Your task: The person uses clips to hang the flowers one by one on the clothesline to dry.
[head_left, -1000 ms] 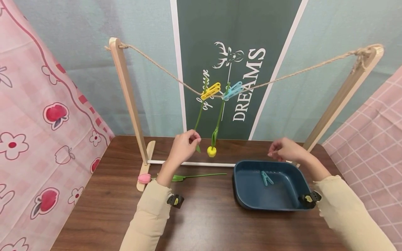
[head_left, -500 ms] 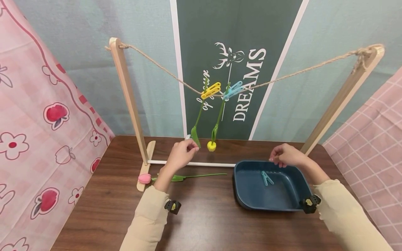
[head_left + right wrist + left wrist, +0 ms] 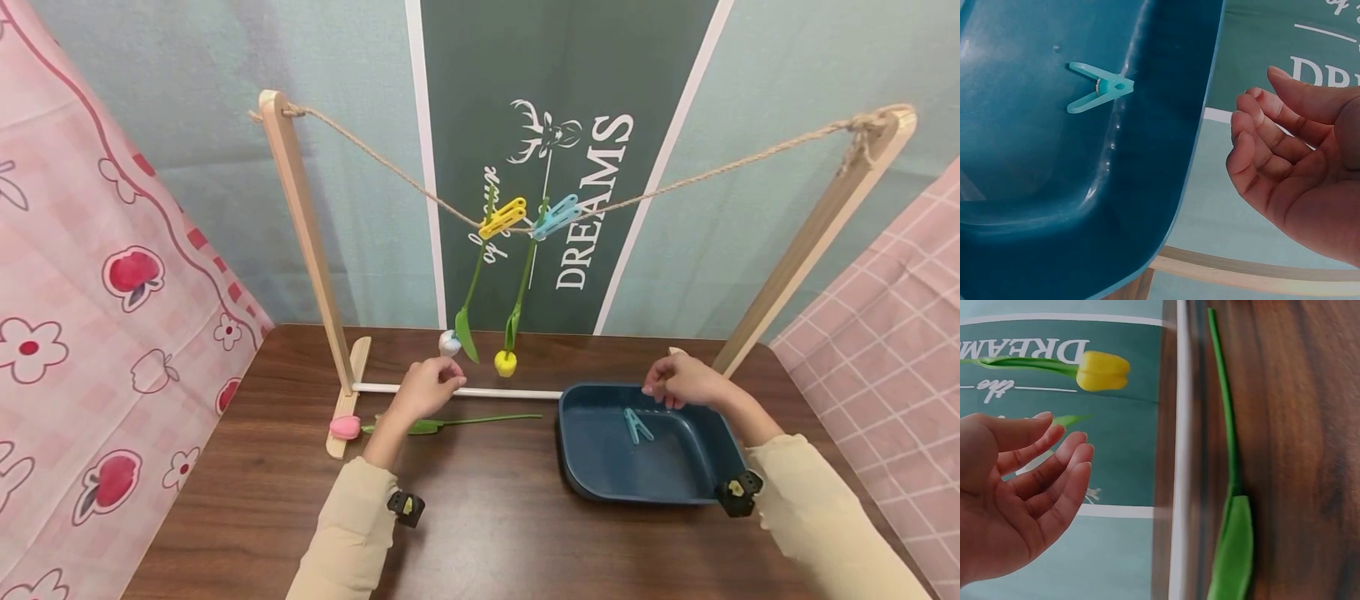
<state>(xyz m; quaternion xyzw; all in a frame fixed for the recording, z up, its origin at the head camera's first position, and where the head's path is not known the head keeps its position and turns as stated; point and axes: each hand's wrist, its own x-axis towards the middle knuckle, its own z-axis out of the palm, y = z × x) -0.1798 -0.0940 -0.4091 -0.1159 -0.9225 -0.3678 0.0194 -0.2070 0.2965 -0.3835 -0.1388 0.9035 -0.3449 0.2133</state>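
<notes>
My left hand (image 3: 429, 389) hangs with loosely bent, empty fingers just below a white-and-blue tulip (image 3: 450, 342). A yellow clothespin (image 3: 503, 218) clips that tulip's stem head-down to the rope (image 3: 382, 161). Beside it a yellow tulip (image 3: 506, 363) hangs from a blue clothespin (image 3: 557, 217). A pink tulip (image 3: 346, 427) lies on the table, its green stem (image 3: 1230, 437) pointing right. My right hand (image 3: 684, 382), also empty and loosely curled, hovers over the back rim of the dark blue basin (image 3: 645, 487). Inside the basin lies a teal clothespin (image 3: 1100, 87).
Two wooden posts (image 3: 303, 242) carry the sagging rope, with a white rod (image 3: 510, 393) joining their feet low across the brown table (image 3: 510, 533). A green printed curtain (image 3: 480, 50) hangs behind. Pink cloths (image 3: 90, 333) flank both sides.
My left hand has let go of the white-and-blue tulip's leaf and come down toward me, leaving the flower hanging in sight. My right hand has lowered slightly toward the basin.
</notes>
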